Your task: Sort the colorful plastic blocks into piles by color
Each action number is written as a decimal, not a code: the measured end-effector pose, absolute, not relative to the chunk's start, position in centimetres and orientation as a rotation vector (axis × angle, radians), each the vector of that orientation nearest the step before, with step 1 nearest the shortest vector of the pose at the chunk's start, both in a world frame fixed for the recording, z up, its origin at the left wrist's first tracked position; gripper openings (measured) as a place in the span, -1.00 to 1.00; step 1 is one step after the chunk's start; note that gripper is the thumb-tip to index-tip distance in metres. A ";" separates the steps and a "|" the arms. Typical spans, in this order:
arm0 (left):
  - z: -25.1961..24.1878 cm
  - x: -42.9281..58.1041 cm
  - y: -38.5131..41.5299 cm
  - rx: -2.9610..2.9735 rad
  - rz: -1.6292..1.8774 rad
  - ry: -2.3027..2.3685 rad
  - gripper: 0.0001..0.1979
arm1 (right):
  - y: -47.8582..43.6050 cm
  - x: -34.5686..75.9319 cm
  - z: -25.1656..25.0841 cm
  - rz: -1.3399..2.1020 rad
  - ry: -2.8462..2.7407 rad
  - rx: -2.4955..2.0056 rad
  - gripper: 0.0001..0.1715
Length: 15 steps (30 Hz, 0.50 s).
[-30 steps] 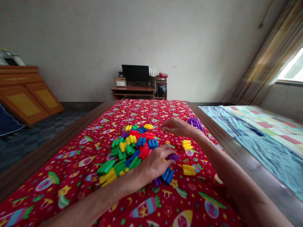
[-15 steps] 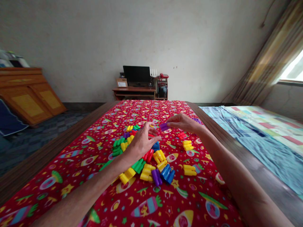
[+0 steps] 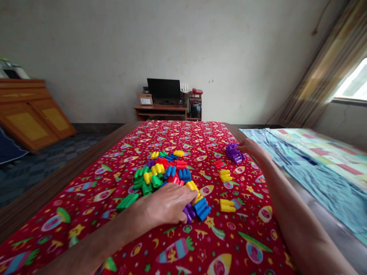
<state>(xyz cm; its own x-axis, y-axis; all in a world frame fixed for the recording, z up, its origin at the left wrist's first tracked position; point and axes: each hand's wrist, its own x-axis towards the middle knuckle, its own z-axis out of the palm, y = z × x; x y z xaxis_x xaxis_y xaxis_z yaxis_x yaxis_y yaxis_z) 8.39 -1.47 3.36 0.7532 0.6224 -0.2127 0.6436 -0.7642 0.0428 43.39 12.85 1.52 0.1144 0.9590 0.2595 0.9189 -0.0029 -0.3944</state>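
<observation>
My left hand [image 3: 174, 202] is low over the near side of a heap of plastic toy blocks. Its thumb and fingers close around a purple block [image 3: 188, 212], which they partly hide. Just right of that block lie a blue block [image 3: 202, 209] and a yellow block [image 3: 192, 187]. My right hand [image 3: 250, 147] reaches to a small purple pile [image 3: 235, 153] at the right side of the cloth. Its fingertips are pinched together at a purple block on the pile's right edge, partly hidden from view.
Green blocks [image 3: 140, 179], red blocks [image 3: 180, 164] and other colours fill the heap. Apart on the right lie yellow blocks [image 3: 227, 205] and a red block [image 3: 218, 164]. A patterned red cloth [image 3: 177, 252] covers the table; a bed [image 3: 315, 164] stands to the right.
My right hand has carried a purple block rightward to the purple pile. The left hand has come down and nearer, from above the heap to the purple block at its front.
</observation>
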 end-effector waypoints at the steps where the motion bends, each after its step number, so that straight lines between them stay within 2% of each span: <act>1: 3.4 8.2 -1.2 2.821 -0.277 1.039 -0.83 | 12.8 43.0 1.7 0.067 -1.805 -1.989 -0.82; 5: 4.1 7.2 0.8 2.732 -0.021 1.111 -0.77 | 12.2 40.1 3.7 -0.042 -1.892 -1.983 -0.73; 8: 4.4 6.8 2.5 2.617 0.404 1.232 -0.71 | 10.6 36.0 5.4 0.316 -2.213 -1.581 -0.60; 11: 4.0 6.8 3.7 2.366 0.775 1.283 -0.64 | 8.2 31.2 6.4 0.752 -2.480 -1.016 -0.58; 13: 3.6 6.8 4.3 2.157 0.899 1.230 -0.58 | 6.7 28.5 6.4 0.758 -2.558 -0.820 -0.59; 15: 3.1 6.7 4.7 1.955 0.932 1.158 -0.55 | 5.9 26.9 6.1 0.580 -2.530 -0.804 -0.71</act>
